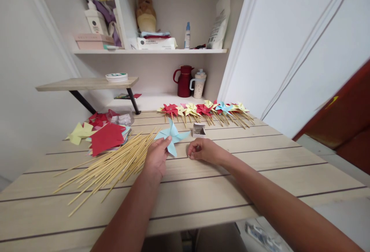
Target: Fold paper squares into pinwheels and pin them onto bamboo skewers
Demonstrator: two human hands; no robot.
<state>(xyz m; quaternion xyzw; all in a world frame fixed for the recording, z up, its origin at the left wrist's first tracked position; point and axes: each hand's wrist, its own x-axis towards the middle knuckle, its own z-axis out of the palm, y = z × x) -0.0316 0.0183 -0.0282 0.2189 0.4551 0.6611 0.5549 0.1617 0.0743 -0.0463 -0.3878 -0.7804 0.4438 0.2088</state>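
My left hand (157, 154) is closed on a light blue paper pinwheel (174, 134), with the thumb pressed near its centre. To its right, my right hand (204, 150) is closed in a pinch just above the table. Between its fingertips is a tiny shiny object (189, 156), too small to name. A small open box (199, 129) stands just beyond the right hand; its contents are hard to make out. Left of the left hand lies a spread pile of thin wooden sticks (115, 163).
Several pinwheels on sticks (204, 109) lie in a row along the table's back. Red paper sheets (106, 138), a yellow paper pinwheel (79, 133) and a clear plastic container (123, 119) sit at the left. A red jug (185, 82) and a cup (199, 84) stand behind.
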